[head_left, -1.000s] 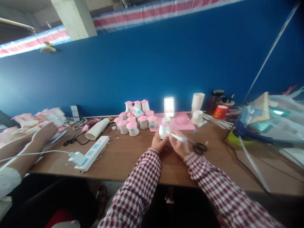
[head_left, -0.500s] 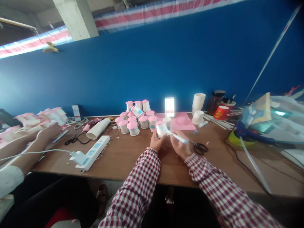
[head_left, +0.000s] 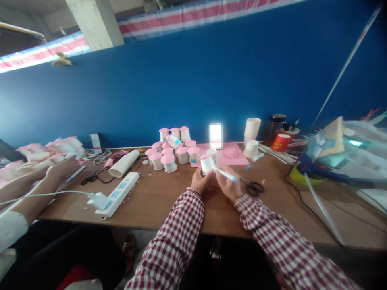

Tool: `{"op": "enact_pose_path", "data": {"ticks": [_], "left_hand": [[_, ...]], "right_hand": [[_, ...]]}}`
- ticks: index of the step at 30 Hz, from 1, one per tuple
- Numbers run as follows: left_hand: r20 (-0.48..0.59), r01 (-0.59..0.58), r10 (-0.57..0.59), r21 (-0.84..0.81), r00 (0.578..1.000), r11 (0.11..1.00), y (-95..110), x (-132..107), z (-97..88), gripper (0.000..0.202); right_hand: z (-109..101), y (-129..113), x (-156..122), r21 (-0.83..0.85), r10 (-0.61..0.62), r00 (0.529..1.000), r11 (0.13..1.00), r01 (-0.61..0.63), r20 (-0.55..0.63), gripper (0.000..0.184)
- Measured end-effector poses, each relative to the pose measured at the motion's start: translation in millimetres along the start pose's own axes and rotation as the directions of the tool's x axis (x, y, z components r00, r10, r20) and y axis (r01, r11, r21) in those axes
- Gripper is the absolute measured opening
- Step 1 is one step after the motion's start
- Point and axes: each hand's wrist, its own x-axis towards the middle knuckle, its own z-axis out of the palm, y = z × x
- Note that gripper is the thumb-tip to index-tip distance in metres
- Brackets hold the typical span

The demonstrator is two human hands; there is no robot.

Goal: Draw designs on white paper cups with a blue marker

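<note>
My left hand (head_left: 199, 180) is closed around a small white paper cup (head_left: 207, 165) with a pink cone roof on top. In my right hand (head_left: 229, 183) is a white marker pen (head_left: 225, 173) with a light blue end, held like a pencil. Its tip end meets the cup's side, though I cannot tell if it touches. Behind my hands lies a pink sheet (head_left: 241, 158) bearing a pink round piece (head_left: 231, 153) and a white cup (head_left: 212, 153). Several finished-looking cups with pink roofs (head_left: 168, 162) cluster to the left. Black-handled scissors (head_left: 254, 188) lie beside my right hand.
A power strip (head_left: 121, 192) with a plugged charger and a white paper roll (head_left: 124, 164) lie left. Another person's hands (head_left: 62, 171) rest near more pink-roofed cups. Stacked white cups (head_left: 252, 128), a red cup (head_left: 281, 143) and a blue glue gun (head_left: 325, 175) are right.
The roofed cup in my left hand has turned slightly more upright. The marker stays against its side, and the camera view has shifted a little.
</note>
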Motion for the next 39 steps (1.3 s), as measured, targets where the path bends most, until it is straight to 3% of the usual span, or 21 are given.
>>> {"op": "enact_pose_path", "data": {"ticks": [39], "left_hand": [[0.018, -0.023, 0.022, 0.088, 1.000, 0.996, 2.0, -1.9, -0.6, 0.039]], "right_hand": [[1.1, 1.6, 1.3, -0.036, -0.004, 1.000, 0.999, 0.005, 0.006, 0.020]]}}
